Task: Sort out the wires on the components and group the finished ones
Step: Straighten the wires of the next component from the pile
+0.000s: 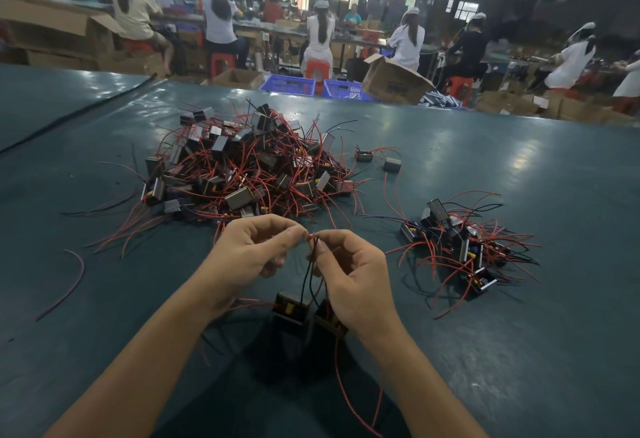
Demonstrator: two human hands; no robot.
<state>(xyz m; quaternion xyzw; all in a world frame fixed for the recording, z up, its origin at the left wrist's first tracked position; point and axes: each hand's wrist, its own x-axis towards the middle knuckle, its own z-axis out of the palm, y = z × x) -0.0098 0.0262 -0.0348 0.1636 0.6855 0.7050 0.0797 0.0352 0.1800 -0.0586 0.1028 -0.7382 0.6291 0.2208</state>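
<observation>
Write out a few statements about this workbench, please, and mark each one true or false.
1. The left hand and right hand pinch wires with their fingers. True.
2. There is only one pile of parts. False: a big pile lies ahead and a small pile lies to the right.
3. Two components sit below the hands. True.
4. The table is red. False: it is dark green.

This is a factory assembly hall. A long worktable (pixel 519 178) covered in green sheeting carries a heap of small components (pixel 239 197) trailing red and black wires (pixel 304 146). Beyond it, workers (pixel 322 32) in white caps sit on red plastic stools (pixel 317 68) along benches (pixel 273 27), among open cardboard boxes (pixel 394 82) and blue crates (pixel 287 85). The room behind is wide and dim.
</observation>
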